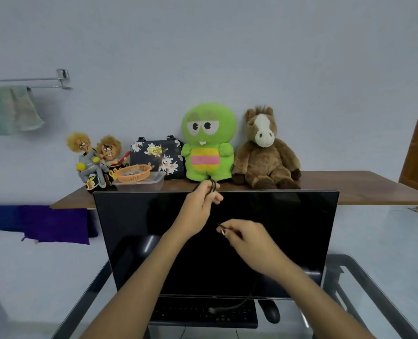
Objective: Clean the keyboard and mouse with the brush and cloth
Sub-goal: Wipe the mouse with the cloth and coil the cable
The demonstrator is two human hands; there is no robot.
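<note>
The left hand [200, 199] pinches a looped black cable [209, 188] at the monitor [134, 216] top edge; the right hand [245, 238] grips its plug before the screen. Keyboard [178, 313] and mouse [269, 311] lie below the monitor, untouched.

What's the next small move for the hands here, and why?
Probably set the cable aside, off the keyboard. The left hand holds a loop of it, the right hand pinches its plug end, and a length trails across the keys. No brush or cloth is visible in either hand, so cleaning likely can't start yet.
</note>
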